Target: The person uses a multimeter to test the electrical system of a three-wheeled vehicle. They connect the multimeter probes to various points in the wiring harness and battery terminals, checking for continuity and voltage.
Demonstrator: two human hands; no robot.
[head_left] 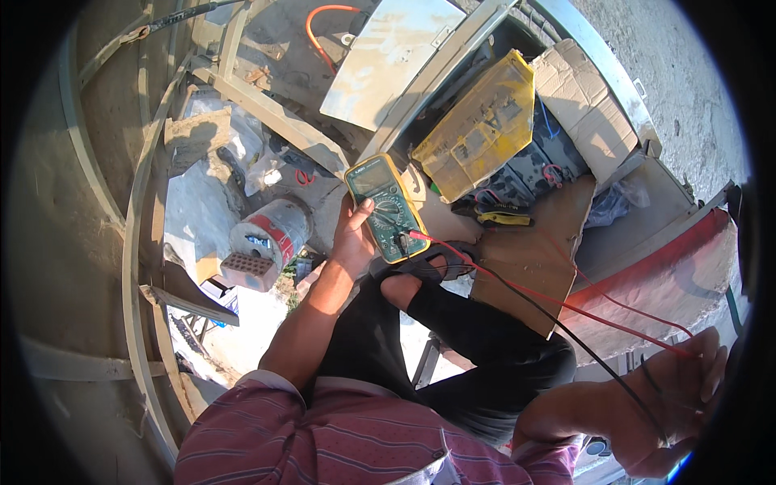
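Observation:
My left hand [350,242] grips a green digital multimeter [382,187] with a yellow edge, its thumb lying next to the round dial. A red test lead [517,285] and a black test lead [558,325] are plugged into the meter's lower end and run right across my lap. At the lower right my right hand [675,396] is closed around these leads; the probe tips are hard to make out in the dark rim. Near the meter, yellow-handled pliers [503,218] lie by a flap of brown cardboard [529,263].
A metal box with an open lid [392,61] holds a scratched yellow case [477,125] and cardboard [588,105]. Left of my arm sit a round container [283,230] and a perforated brick [249,272]. A wooden frame [137,242] borders the left; a red panel [663,295] slopes at right.

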